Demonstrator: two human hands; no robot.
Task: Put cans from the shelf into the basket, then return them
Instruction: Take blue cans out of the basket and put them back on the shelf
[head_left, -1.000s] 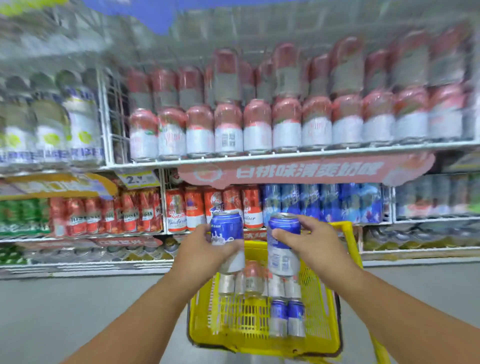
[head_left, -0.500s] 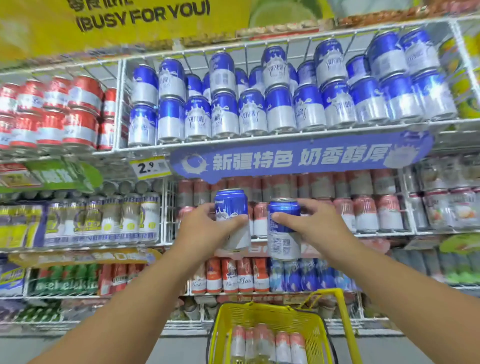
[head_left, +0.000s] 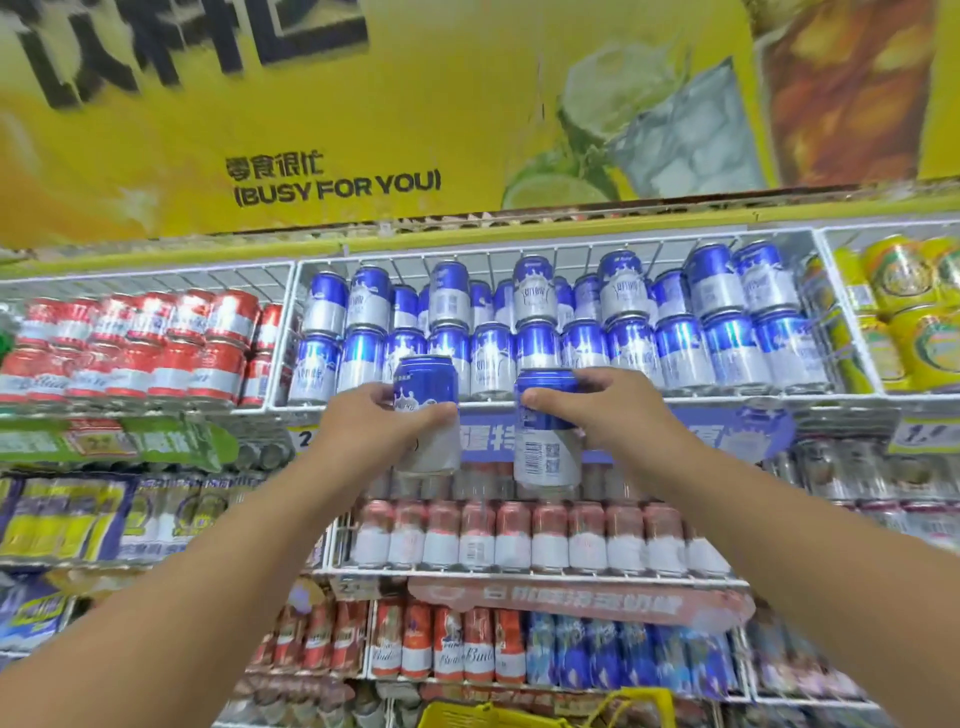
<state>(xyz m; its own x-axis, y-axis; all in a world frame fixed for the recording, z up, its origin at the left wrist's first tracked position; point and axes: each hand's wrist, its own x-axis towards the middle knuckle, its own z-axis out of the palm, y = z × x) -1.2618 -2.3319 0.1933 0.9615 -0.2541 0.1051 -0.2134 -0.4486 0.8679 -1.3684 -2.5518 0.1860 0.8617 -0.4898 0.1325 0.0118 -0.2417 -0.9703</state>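
Below, only the yellow basket's rim (head_left: 545, 714) shows; left hand (head_left: 374, 426) and right hand (head_left: 613, 410) each grip a blue can (head_left: 427, 384) (head_left: 545, 447) before the blue-can shelf (head_left: 571, 400).

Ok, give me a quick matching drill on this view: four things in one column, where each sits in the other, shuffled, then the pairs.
Things:
1. left hand
2. right hand
3. red and white cans
4. yellow basket

Places or states:
A. at the bottom edge of the view
B. grips the blue can with the barcode
C. top shelf, left of the blue cans
D. grips the blue can with the white splash print

Pairs: 1-D, 2-B, 3-C, 4-A
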